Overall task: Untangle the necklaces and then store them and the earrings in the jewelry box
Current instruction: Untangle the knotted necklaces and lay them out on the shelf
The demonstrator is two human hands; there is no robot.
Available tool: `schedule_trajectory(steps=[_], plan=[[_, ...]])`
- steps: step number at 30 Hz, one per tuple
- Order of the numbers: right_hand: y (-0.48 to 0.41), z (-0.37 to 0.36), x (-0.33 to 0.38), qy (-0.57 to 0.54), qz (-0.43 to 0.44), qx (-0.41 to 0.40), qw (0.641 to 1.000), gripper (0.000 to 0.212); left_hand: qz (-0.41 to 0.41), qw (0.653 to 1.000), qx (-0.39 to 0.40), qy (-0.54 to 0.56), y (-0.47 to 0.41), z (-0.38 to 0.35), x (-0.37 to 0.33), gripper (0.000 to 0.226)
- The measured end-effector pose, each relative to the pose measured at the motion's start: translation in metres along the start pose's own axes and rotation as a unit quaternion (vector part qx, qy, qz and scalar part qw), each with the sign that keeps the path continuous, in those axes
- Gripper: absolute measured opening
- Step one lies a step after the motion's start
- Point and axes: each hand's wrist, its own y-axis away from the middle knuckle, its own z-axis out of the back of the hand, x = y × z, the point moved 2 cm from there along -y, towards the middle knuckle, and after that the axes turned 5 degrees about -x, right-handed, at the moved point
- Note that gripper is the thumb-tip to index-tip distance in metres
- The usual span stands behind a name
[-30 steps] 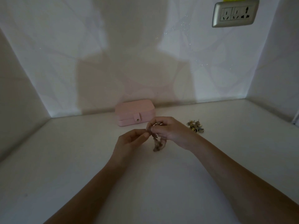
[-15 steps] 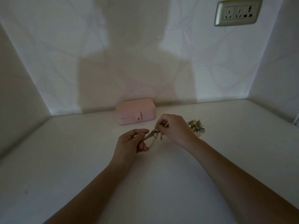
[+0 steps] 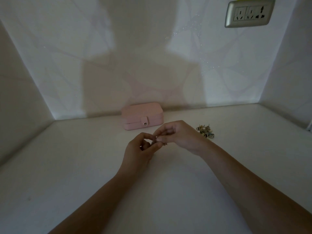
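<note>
At bench centre, left hand (image 3: 138, 149) and right hand (image 3: 177, 134) both pinched the necklaces (image 3: 157, 143) between them; box (image 3: 142, 118) lay shut at twelve o'clock.

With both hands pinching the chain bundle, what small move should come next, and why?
Probably draw the left hand and right hand gently apart to loosen the necklaces, which look bunched between the fingertips; the jewelry box is shut.

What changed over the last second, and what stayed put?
The necklace bundle, which hung below the right hand, is now bunched between it and the left hand, pinched by both. The jewelry box stays shut; the earrings haven't moved.
</note>
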Motion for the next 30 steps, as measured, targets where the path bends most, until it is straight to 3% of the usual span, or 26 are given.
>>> schedule_trajectory(steps=[5, 9, 15, 18, 24, 27, 30], plan=[[0.000, 0.007, 0.002, -0.100, -0.054, 0.022, 0.993, 0.015, -0.023, 0.999, -0.007, -0.031, -0.001, 0.003, 0.000, 0.009], [0.000, 0.008, 0.000, -0.131, -0.081, 0.030, 0.988, 0.015, -0.026, 0.999, -0.008, -0.042, 0.001, 0.003, -0.005, 0.021], [0.001, 0.004, 0.007, -0.245, -0.115, 0.038, 0.962, 0.009, 0.021, 0.994, 0.053, 0.098, 0.005, 0.002, -0.009, 0.012], [0.003, 0.006, 0.013, -0.289, -0.121, 0.060, 0.948, 0.021, 0.057, 0.982, 0.085, 0.158, 0.004, -0.003, -0.007, 0.013], [0.008, 0.015, 0.020, -0.266, -0.123, 0.095, 0.951, 0.026, 0.154, 0.922, 0.113, 0.338, -0.001, 0.000, -0.009, 0.017], [0.004, 0.018, 0.015, -0.194, -0.134, 0.080, 0.968, 0.028, 0.170, 0.909, 0.094, 0.368, -0.003, 0.004, -0.013, 0.013], [0.001, 0.020, 0.011, -0.098, -0.119, 0.027, 0.988, 0.026, 0.197, 0.906, 0.076, 0.366, -0.005, 0.008, -0.015, 0.031]])
